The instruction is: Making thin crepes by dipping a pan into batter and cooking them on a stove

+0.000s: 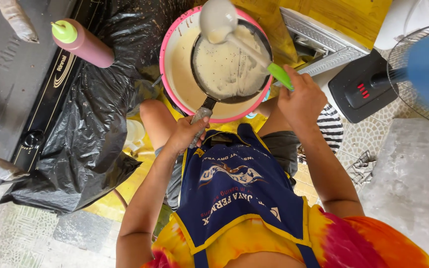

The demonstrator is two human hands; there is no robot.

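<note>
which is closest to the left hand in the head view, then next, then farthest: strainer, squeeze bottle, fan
1. Strainer: its handle is in the left hand, over the pink basin.
2. Squeeze bottle: upper left, on the black bag.
3. Fan: far right.

An informal home or street-food cooking corner, set up at floor level: gas stove (35, 99) at the left of the frame beside a squeeze bottle (83, 42), pink basin (167, 69) of pale batter at top centre, electric fan (423, 74) at upper right, patterned floor tiles (21, 228) at lower left.
</note>
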